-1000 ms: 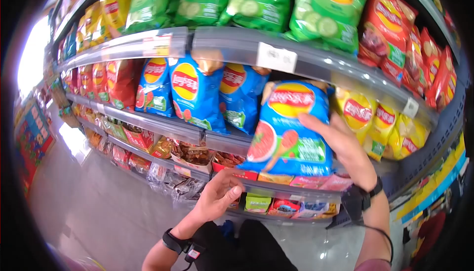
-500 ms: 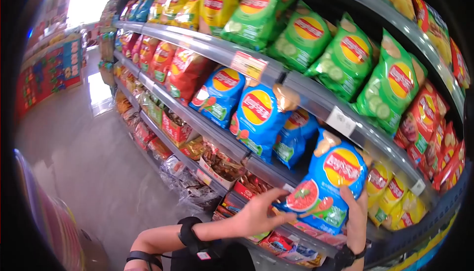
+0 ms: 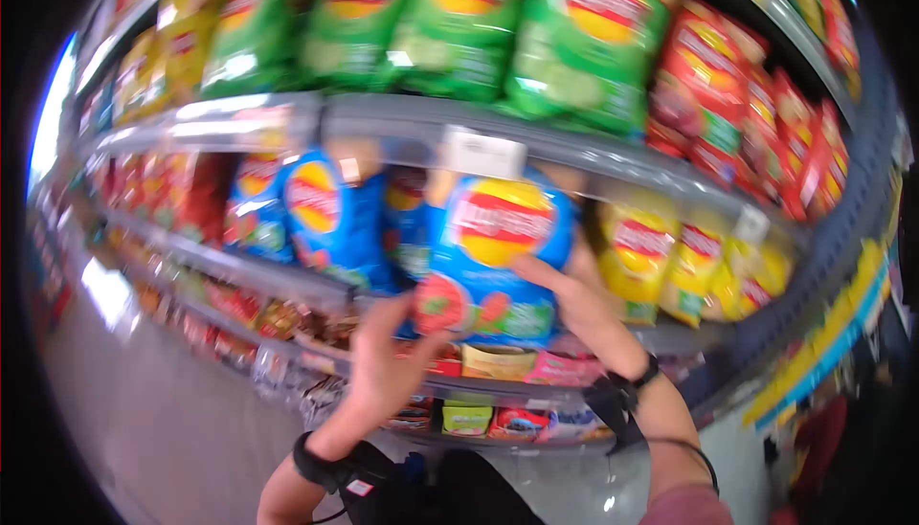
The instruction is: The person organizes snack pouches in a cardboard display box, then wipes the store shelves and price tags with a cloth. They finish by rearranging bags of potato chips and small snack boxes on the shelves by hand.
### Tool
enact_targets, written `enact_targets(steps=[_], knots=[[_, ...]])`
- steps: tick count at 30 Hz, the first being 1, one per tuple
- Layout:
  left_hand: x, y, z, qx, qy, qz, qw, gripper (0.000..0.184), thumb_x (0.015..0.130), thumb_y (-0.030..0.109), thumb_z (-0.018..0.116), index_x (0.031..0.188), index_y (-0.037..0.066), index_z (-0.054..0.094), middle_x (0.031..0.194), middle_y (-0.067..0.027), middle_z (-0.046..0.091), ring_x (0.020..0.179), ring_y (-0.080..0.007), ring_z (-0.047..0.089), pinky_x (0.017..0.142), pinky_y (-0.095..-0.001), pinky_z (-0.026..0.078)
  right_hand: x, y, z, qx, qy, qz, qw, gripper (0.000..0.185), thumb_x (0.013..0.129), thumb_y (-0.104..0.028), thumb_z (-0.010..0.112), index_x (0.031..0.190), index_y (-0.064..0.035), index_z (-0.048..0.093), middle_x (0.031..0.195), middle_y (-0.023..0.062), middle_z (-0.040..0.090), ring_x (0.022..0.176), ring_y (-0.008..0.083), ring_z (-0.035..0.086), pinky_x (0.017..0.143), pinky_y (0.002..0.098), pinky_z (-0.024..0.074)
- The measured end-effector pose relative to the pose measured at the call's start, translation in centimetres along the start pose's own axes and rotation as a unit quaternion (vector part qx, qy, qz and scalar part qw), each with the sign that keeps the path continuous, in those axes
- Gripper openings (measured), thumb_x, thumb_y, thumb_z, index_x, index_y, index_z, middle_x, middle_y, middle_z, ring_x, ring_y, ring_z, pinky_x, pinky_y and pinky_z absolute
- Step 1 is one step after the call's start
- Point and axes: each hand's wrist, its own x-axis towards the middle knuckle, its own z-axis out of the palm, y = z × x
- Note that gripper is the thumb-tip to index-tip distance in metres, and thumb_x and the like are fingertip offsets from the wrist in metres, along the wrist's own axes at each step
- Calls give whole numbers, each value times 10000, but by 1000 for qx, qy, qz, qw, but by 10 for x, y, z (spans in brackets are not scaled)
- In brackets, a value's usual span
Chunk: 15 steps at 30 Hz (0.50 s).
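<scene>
A blue bag of potato chips (image 3: 503, 271) with a red and yellow logo and watermelon pictures stands upright in front of the shelf. My right hand (image 3: 579, 305) grips its right side, thumb across the front, the other fingers mostly hidden behind. At the lower left corner, my left hand (image 3: 388, 357) has its thumb by the front and its fingers along the edge; motion blur softens the contact. Another blue chip bag (image 3: 330, 214) sits on the shelf to the left, and a partly hidden blue bag (image 3: 404, 223) is just behind the held one.
Green chip bags (image 3: 459, 22) line the shelf above. Yellow bags (image 3: 641, 252) stand to the right, red bags (image 3: 708, 85) above them. A white price tag (image 3: 485, 152) hangs on the shelf edge over the held bag. Small boxed snacks (image 3: 498, 362) fill lower shelves.
My view has swung right, so the shelf and held bag appear further left. The bag is more upright, and my left hand has closed in on its lower left corner.
</scene>
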Motion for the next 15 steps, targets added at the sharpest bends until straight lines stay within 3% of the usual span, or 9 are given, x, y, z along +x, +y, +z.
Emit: enact_targets(steps=[2,4,5,6,9,11,12,15], knots=[[12,-17,5,-2,24,26,999,330,738,4,689,1044,-48,578,908,-93,616,860,-162,587,757,-290,470,14,5,4,-14,15,-54,998,787,688,-217,807,1273,20,337,1170,121,516,1056,195,519,932,319,425],[23,-23,7,-11,13,29,999,308,736,-28,659,1030,-57,573,906,-88,615,852,-149,579,767,-274,459,29,15,1,-50,5,-120,991,875,676,-228,816,1326,21,288,1245,138,453,1142,221,456,996,341,365],[27,-30,11,-31,9,13,999,302,735,-33,660,1022,-67,572,907,-90,623,845,-138,575,768,-269,457,36,26,-3,-65,-13,-169,983,875,700,-164,799,1363,-1,250,1289,119,425,1157,198,452,1004,335,373],[30,-36,16,-39,19,6,999,325,702,-26,700,1001,-65,580,879,-130,622,813,-201,581,768,-307,458,38,27,-4,-29,-24,-168,985,900,686,-151,809,1370,-3,242,1295,118,420,1175,201,438,1012,335,366],[36,-35,25,-53,4,-11,999,308,705,-40,687,988,-85,574,883,-135,633,807,-182,583,774,-294,457,47,41,-13,-67,-18,-229,971,938,662,-123,819,1380,2,228,1305,113,416,1190,194,426,1025,338,355],[42,-35,28,11,-14,9,1000,310,708,-51,675,994,-92,563,870,-133,635,804,-169,578,764,-302,458,45,41,-14,-7,-27,-201,979,965,645,-96,822,1389,2,216,1307,117,423,1190,194,429,1026,339,354],[44,-38,34,-26,-5,-3,1000,312,709,-58,663,1000,-90,555,845,-155,629,797,-189,586,751,-318,456,44,41,-16,-17,-22,-192,981,995,620,-100,830,1390,8,209,1293,128,438,1178,200,442,1020,336,360],[49,-41,39,42,-34,7,998,315,736,-18,659,1018,-103,546,870,-215,613,811,-310,599,787,-338,447,43,47,-18,-70,15,-236,969,1042,592,-93,819,1391,24,161,1248,174,472,1133,233,493,990,347,392]])
